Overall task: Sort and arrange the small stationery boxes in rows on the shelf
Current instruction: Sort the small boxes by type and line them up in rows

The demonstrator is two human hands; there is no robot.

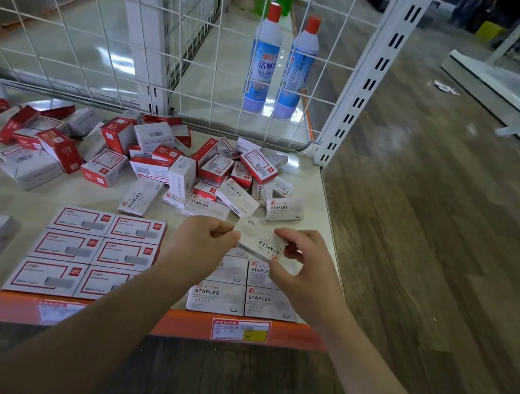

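We hold 1 white staples box point(259, 243) between both hands just above the shelf point(323, 208), near its front right corner. Our left hand point(205, 242) pinches the box's left end between thumb and curled fingers; our right hand point(303, 262) grips the right end, fingers curled round its edge. The box is tilted and its "STAPLES" print reads upside down to us, so we judge we are mid-step: turning it to match the rows.

Below it, along the front edge, 4 white boxes point(216, 297) already lie flat in 2 rows, print facing us. Beside them to the left, 6 red-framed boxes point(71, 245) lie in 3 rows of 2. Toward the back edge, an unsorted heap point(174, 165) of red and white boxes remains, so much of the sorting looks undone.

The next move, we judge, calls for rotating the box half a turn, then laying it flat just behind the white rows, edges touching its neighbours.
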